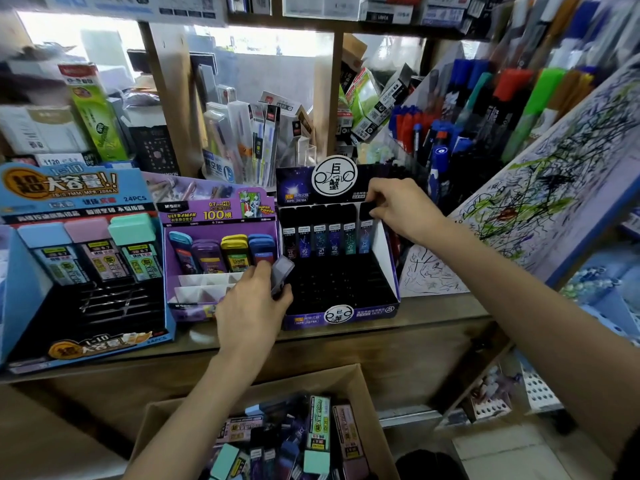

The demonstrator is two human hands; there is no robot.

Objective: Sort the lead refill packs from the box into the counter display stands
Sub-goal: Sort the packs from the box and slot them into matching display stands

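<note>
Six packs (320, 233): back row, dark stand (367, 314)
Box (311, 384): mixed packs (320, 424)
Left hand (252, 306): holds one pack (281, 275)
Right hand (398, 209): pinches sixth pack (366, 233)

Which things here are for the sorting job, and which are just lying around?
For the job: cardboard box, refill packs inside it, blue stand, purple stand, dark stand, loose pack gripped by the left hand, end pack pinched by the right hand.

Just lying about: marker pens, scribbled paper, green carton.
</note>
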